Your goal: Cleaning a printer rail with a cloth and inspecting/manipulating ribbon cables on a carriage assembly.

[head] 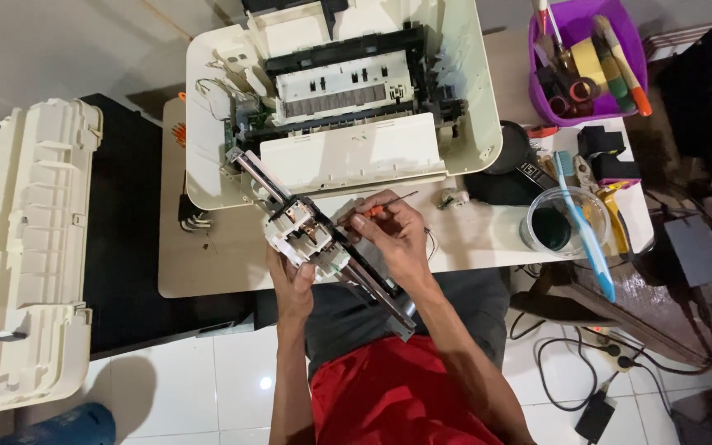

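While the left hand (pixel 292 283) is cupping the printer carriage assembly (pixel 311 235) from below, fingers wrapped around its white plastic block, the right hand (pixel 395 233) is pinching a slim screwdriver (pixel 377 208) with an orange-red grip, its thin metal shaft lying just above the assembly; the long metal rail (pixel 372 284) of that assembly is running diagonally from the opened printer (pixel 339 99) down over the person's lap, clear of the small wooden table (pixel 208 264); judging from this, the unsupported rail could be tipping out of the one-handed hold if the grip is loosening, and the fine tip could be slipping off a small fastener (hard to make out here) and scratching the plastic or nicking the thin wires nearby; the printer's body is looking cream-coloured, smooth and rounded, its inside black and ribbed; a matching cream cover (pixel 22 255) is lying to the left, moulded with ridges; a purple tray (pixel 587 62) of tools, a glass (pixel 566 221) and a blue toothbrush (pixel 584 222) are sitting at the table's right end.
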